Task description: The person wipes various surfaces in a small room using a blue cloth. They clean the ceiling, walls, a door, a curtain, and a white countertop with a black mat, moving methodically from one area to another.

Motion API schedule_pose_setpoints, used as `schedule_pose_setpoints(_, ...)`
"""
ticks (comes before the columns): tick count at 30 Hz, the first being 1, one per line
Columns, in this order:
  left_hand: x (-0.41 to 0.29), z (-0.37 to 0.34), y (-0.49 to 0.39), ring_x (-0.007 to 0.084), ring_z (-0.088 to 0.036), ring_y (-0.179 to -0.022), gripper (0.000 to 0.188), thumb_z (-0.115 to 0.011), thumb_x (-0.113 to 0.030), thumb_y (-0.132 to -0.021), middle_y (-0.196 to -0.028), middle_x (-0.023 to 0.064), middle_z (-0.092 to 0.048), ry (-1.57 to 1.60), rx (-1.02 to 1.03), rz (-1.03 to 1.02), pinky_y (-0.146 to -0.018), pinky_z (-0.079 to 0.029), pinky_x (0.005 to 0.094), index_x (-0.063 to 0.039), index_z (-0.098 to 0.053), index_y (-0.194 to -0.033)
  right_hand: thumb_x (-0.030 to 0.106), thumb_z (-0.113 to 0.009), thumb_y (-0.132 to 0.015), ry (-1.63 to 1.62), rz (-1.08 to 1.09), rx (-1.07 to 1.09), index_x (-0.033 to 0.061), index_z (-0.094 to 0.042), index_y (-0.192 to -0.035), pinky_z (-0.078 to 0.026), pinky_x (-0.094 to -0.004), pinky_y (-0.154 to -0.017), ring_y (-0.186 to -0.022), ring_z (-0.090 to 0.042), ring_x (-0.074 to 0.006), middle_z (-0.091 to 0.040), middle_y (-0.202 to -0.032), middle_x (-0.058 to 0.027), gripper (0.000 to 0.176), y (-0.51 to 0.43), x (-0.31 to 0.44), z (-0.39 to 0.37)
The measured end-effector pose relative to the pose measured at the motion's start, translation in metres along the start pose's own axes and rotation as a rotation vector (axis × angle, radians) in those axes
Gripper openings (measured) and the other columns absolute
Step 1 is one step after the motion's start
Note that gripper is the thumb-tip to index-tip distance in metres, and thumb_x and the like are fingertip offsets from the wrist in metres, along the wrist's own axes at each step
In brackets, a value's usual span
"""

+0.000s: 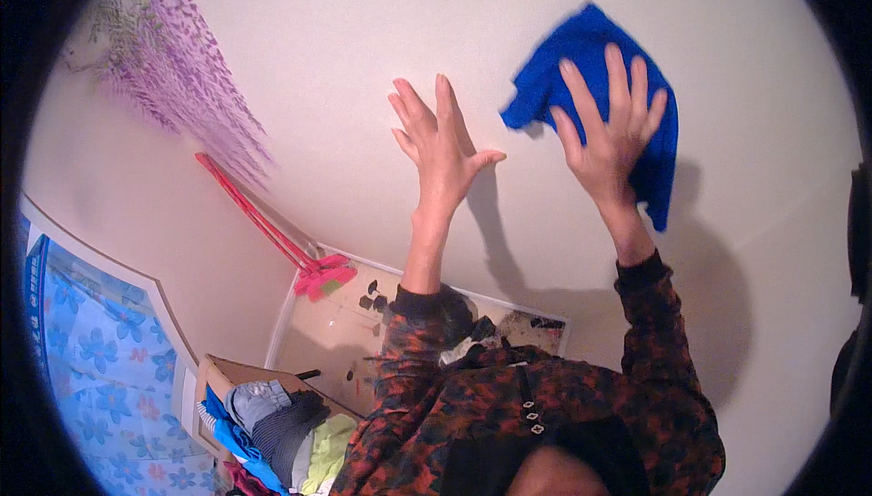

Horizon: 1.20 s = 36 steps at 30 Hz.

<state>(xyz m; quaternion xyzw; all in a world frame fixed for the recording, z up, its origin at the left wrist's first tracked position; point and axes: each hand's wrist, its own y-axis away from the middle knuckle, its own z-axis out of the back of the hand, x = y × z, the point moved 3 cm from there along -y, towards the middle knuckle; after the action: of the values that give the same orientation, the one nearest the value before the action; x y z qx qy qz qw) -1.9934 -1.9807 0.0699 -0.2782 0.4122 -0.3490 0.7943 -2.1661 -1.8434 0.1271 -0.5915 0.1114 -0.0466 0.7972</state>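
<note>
A blue cloth (586, 39) lies spread against the pale wall (354, 26), one corner hanging down past my wrist. Flat on top of it, my right hand (610, 125) holds the cloth to the wall with fingers spread. To the left, my left hand (436, 135) is raised before the bare wall surface, fingers apart and nothing in it. Whether its fingertips touch the wall is hard to tell.
Purple wisteria decoration (184, 67) covers the wall at upper left. Red-handled brooms (320, 276) lean in the corner. Small dark scraps (371, 297) dot the tiled floor (327, 322). Folded clothes (286, 428) fill a cardboard box (221, 370) beside a blue floral curtain (109, 360).
</note>
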Motion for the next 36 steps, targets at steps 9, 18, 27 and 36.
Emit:
schedule_pose_setpoints(9, 0.001, 0.005, 0.003, 0.0462, 0.001, -0.158, 0.132, -0.097, -0.025, -0.06, -0.172, 0.0215, 0.01, 0.017, -0.042, -0.024, -0.118, -0.015, 0.0729, -0.028, -0.019, -0.166, 0.016, -0.071, -0.088, -0.057, 0.1, 0.26, 0.0267, -0.061, -0.146, -0.016, -0.0606, -0.115, -0.146, -0.032, -0.0376, -0.04, -0.159, -0.0148, 0.059, 0.119, 0.04, -0.035)
schedule_pose_setpoints(18, 0.054, 0.043, -0.003, 0.0442, 0.003, -0.158, 0.113, -0.073, 0.001, -0.068, -0.171, 0.0235, 0.006, 0.145, -0.1, -0.071, -0.125, -0.009, 0.0603, -0.024, -0.022, -0.166, 0.005, -0.064, -0.09, -0.322, 0.182, 0.368, 0.027, -0.059, -0.146, -0.024, -0.0543, -0.12, -0.15, -0.035, -0.0257, -0.043, -0.162, -0.0025, 0.061, 0.052, 0.107, -0.07)
schedule_pose_setpoints(27, 0.127, 0.081, -0.059, 0.0484, 0.014, -0.155, 0.148, -0.083, -0.079, -0.054, -0.167, 0.0303, 0.018, -0.133, -0.082, -0.162, -0.121, -0.004, 0.0685, -0.019, -0.009, -0.167, 0.041, -0.081, -0.083, 0.129, -0.151, -0.093, 0.032, -0.045, -0.155, -0.013, -0.0677, -0.118, -0.153, -0.02, -0.0429, -0.025, -0.167, -0.0183, 0.082, -0.006, 0.072, -0.055)
schedule_pose_setpoints(36, 0.151, 0.071, -0.069, 0.0546, 0.028, -0.149, 0.152, -0.086, -0.074, -0.056, -0.162, 0.0342, 0.027, -0.072, -0.005, -0.214, -0.108, 0.008, 0.081, -0.015, -0.001, -0.167, 0.031, -0.059, -0.094, 0.113, -0.226, 0.038, 0.0151, -0.051, -0.152, -0.002, -0.0729, -0.118, -0.153, -0.01, -0.0541, -0.017, -0.166, -0.0301, 0.06, 0.088, 0.152, -0.116)
